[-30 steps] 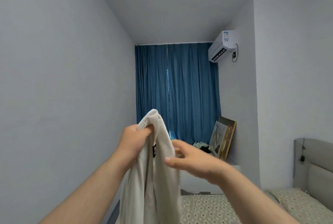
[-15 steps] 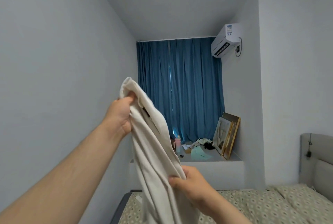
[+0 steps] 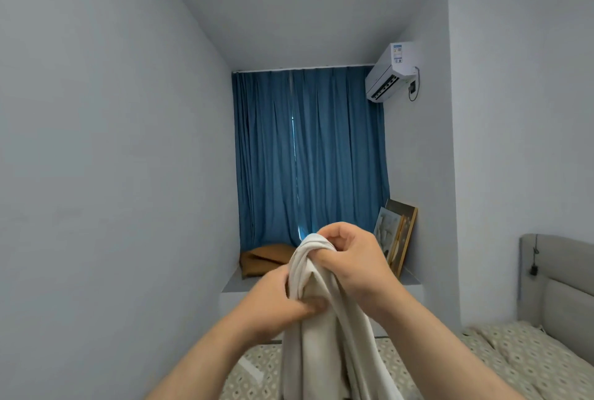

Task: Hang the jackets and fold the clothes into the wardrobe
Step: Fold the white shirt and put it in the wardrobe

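The left hand [image 3: 278,301] pinched the cream garment [image 3: 324,335] below its bunched top; the right hand [image 3: 353,258] curled round that top, fingers pressed together.

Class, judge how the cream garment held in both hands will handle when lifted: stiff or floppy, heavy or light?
Probably floppy: the cream garment bunches between the left hand and right hand and hangs in loose folds. Likely light, since finger grips alone hold it up.
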### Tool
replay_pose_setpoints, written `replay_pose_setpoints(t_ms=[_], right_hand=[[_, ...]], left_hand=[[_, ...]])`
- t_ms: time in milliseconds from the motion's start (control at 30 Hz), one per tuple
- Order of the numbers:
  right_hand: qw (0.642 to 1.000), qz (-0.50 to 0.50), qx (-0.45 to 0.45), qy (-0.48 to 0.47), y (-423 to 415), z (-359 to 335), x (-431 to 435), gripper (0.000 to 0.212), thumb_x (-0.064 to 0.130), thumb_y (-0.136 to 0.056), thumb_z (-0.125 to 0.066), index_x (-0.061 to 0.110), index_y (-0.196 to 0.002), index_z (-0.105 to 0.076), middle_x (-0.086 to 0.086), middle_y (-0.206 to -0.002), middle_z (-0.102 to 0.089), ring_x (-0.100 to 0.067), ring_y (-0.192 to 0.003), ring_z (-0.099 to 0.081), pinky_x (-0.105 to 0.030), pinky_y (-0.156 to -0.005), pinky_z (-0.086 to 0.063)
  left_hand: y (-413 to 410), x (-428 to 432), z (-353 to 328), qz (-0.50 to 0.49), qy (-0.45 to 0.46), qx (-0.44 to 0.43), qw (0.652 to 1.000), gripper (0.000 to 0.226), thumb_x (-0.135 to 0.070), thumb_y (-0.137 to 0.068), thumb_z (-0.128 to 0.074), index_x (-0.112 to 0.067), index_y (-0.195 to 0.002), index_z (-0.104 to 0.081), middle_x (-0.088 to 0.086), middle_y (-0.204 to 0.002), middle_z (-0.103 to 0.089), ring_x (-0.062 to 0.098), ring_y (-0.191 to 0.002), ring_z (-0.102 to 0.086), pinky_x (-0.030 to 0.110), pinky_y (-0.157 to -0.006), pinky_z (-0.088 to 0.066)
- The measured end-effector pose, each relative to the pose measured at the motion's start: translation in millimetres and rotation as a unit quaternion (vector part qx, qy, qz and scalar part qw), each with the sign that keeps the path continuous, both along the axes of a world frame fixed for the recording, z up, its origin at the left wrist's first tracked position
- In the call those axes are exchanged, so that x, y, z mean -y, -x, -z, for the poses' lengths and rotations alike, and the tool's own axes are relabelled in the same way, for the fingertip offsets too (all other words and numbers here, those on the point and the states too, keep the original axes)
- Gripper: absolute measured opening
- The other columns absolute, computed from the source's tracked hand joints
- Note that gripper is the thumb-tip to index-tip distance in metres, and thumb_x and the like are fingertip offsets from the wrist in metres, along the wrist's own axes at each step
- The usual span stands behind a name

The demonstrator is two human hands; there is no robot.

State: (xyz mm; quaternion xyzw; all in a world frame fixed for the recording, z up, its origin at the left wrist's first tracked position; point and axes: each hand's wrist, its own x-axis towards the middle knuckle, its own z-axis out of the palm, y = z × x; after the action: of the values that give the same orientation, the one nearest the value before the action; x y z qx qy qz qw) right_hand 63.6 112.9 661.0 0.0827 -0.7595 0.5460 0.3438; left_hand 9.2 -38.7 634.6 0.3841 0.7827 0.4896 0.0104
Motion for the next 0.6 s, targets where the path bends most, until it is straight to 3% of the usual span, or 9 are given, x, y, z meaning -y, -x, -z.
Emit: replay_pose_setpoints(t_ms=[67,167,233,267,333,400,467,533,600], right_hand=[[0.999,-0.011,-0.017,0.038,-2,-2,-4,0.016,0.003,-0.079,-0.073,0.014,-0.09,-0.07,0.003,-0.082,-0.075,-0.005,-0.076,-0.069,-0.018,-0.067,-0.053],[0.996,-0.019,0.003,0.091,-6,22,-20,0.025,0.011,-0.082,-0.075,0.021,-0.104,-0.067,0.004,-0.099,-0.074,-0.008,-0.092,-0.069,-0.021,-0.077,-0.054],[0.991,-0.02,0.073,0.108,-8,62,-30,0.041,0.036,-0.078,-0.081,0.029,-0.113,-0.062,0.005,-0.112,-0.07,-0.01,-0.104,-0.066,-0.027,-0.085,-0.055],[0.986,-0.032,0.124,0.105,-10,84,-34,0.061,0.054,-0.066,-0.084,0.033,-0.118,-0.059,0.006,-0.12,-0.067,-0.011,-0.11,-0.063,-0.029,-0.089,-0.054],[0.967,-0.079,0.225,0.09,-13,127,-40,0.089,0.073,-0.05,-0.083,0.031,-0.124,-0.054,0.013,-0.123,-0.067,-0.004,-0.115,-0.061,-0.022,-0.091,-0.05],[0.942,-0.127,0.302,0.065,-18,152,-35,0.067,0.062,-0.067,-0.08,0.026,-0.12,-0.059,0.027,-0.105,-0.071,0.012,-0.102,-0.062,-0.008,-0.083,-0.045],[0.924,-0.144,0.351,0.054,-20,165,-31,0.036,0.044,-0.085,-0.073,0.024,-0.114,-0.066,0.023,-0.097,-0.074,0.013,-0.093,-0.065,-0.007,-0.08,-0.046],[0.917,-0.157,0.358,0.082,-16,168,-30,0.038,0.032,-0.08,-0.079,0.014,-0.112,-0.069,0.003,-0.104,-0.076,0.001,-0.094,-0.069,-0.016,-0.085,-0.052],[0.933,-0.117,0.293,0.171,-11,160,-32,0.041,0.014,-0.068,-0.08,0.008,-0.107,-0.071,-0.007,-0.102,-0.077,-0.01,-0.091,-0.071,-0.02,-0.077,-0.054]], left_hand=[[8,-6,3,-0.047,-0.023,0.023,0.998,0.015,-0.021,-0.079,-0.067,-0.025,-0.092,-0.074,-0.002,-0.093,-0.075,0.019,-0.094,-0.07,0.044,-0.089,-0.056],[16,-8,-2,-0.079,-0.069,0.051,0.993,0.017,-0.012,-0.086,-0.061,-0.022,-0.086,-0.075,0.003,-0.089,-0.075,0.027,-0.092,-0.07,0.049,-0.087,-0.056],[16,-9,-8,-0.084,-0.14,0.101,0.981,0.017,-0.011,-0.09,-0.061,-0.019,-0.085,-0.075,0.006,-0.087,-0.075,0.031,-0.092,-0.071,0.048,-0.082,-0.059],[17,-9,-11,-0.087,-0.185,0.132,0.97,0.015,-0.011,-0.091,-0.061,-0.015,-0.088,-0.074,0.008,-0.086,-0.076,0.032,-0.089,-0.071,0.047,-0.076,-0.059],[20,-9,-14,-0.09,-0.273,0.19,0.939,0.015,-0.011,-0.095,-0.056,-0.007,-0.095,-0.071,0.011,-0.083,-0.075,0.029,-0.078,-0.073,0.04,-0.064,-0.058],[25,-8,-15,-0.094,-0.328,0.239,0.909,0.019,-0.014,-0.097,-0.053,-0.004,-0.101,-0.068,0.015,-0.085,-0.074,0.029,-0.076,-0.072,0.04,-0.064,-0.057],[31,-8,-15,-0.105,-0.365,0.27,0.885,0.021,-0.017,-0.096,-0.054,-0.005,-0.106,-0.068,0.016,-0.089,-0.074,0.032,-0.081,-0.072,0.044,-0.068,-0.057],[35,-6,-14,-0.131,-0.393,0.277,0.867,0.018,-0.015,-0.095,-0.054,-0.007,-0.104,-0.067,0.016,-0.091,-0.074,0.032,-0.082,-0.072,0.046,-0.068,-0.058],[41,-1,-13,-0.146,-0.415,0.282,0.853,0.017,-0.011,-0.091,-0.055,-0.007,-0.104,-0.066,0.018,-0.096,-0.073,0.035,-0.087,-0.071,0.052,-0.073,-0.059]])
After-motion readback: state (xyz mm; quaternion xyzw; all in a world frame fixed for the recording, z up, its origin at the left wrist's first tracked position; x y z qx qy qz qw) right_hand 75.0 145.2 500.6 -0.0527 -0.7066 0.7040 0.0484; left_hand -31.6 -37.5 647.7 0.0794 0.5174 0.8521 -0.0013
